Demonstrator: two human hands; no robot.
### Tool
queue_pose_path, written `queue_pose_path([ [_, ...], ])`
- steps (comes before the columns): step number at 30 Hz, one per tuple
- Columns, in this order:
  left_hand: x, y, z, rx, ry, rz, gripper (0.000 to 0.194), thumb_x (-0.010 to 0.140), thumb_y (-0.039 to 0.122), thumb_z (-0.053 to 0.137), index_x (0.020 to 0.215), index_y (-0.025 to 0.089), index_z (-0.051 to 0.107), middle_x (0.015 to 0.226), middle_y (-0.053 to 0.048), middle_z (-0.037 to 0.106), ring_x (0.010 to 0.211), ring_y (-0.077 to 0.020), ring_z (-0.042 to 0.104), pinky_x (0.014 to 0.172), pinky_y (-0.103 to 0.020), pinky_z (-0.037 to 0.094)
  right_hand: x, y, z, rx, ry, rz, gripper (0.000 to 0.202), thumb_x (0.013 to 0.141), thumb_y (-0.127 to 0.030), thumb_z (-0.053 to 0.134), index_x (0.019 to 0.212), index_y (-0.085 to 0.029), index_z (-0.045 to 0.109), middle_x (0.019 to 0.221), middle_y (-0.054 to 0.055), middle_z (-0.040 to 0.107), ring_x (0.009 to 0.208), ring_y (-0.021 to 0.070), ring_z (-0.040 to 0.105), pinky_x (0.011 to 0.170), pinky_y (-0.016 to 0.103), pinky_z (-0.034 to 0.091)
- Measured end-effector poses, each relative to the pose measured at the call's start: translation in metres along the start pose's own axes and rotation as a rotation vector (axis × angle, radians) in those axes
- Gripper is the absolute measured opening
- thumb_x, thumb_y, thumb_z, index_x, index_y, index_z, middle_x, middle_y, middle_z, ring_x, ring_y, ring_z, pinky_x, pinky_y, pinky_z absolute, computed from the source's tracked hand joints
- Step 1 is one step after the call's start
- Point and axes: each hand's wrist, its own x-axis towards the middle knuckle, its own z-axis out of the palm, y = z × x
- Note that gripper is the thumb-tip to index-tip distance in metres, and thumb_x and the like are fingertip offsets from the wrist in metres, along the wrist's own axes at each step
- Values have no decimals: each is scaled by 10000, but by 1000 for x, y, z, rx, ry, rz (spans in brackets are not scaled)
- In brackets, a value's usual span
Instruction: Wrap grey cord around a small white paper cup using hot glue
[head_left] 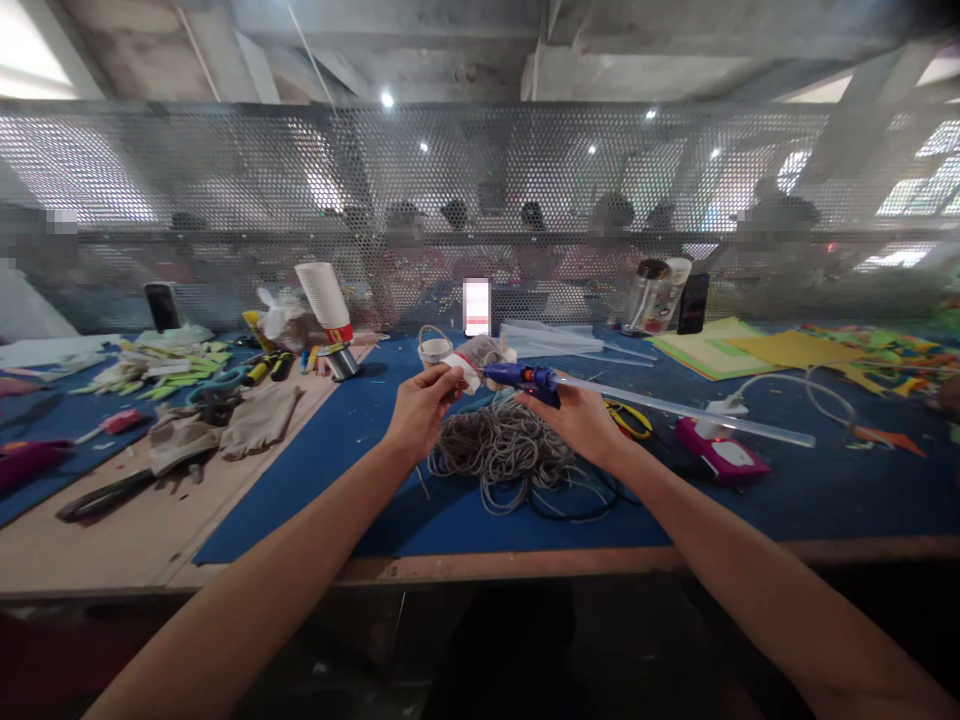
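In the middle of the view, my left hand [424, 405] pinches a white and red paper cup [466, 370] lying on its side, its far part covered in something grey that looks like wound cord. My right hand [581, 420] is closed around a blue hot glue gun [517, 375], its nozzle pointing left at the cup. A long clear glue stick [690, 410] sticks out of the gun's back. Whether the nozzle touches the cup, I cannot tell. Beneath both hands lies a tangled heap of grey cord [510, 450] on the blue mat [300, 500].
A small white basket [435, 350] stands behind my left hand. Leftward are stacked paper cups [322, 295], gloves [259, 420] and scissors [214, 395]. Clear glue sticks [547, 340] lie behind; yellow-handled pliers [628, 420] and a magenta power box [720, 450] lie right. Perforated metal screens the back.
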Motion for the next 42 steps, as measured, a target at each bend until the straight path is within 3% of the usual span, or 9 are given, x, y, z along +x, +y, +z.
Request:
queue_pose_path([
  [17,5,-2,-5,-52,17,-28,251,647,280,871,810,126,759,770,-45,691,701,-102,605,689,-241,472,0,1,0,-8,-17,-3,404,929,-567,529,1115,-242,680,940,75,717,885,269,667,765,376,467],
  [30,9,-5,-9,-72,29,-32,321,607,300,901,827,123,749,764,-33,694,722,-107,631,697,-239,492,0,3,0,-24,-23,-4,416,930,-563,524,1107,-220,679,972,82,715,906,272,665,778,370,461],
  [42,3,0,-3,-50,-27,-40,283,622,280,892,811,113,762,748,-26,686,694,-91,606,681,-218,484,0,2,0,-29,6,21,413,919,-573,537,1059,-211,677,928,79,704,849,249,649,736,335,434],
])
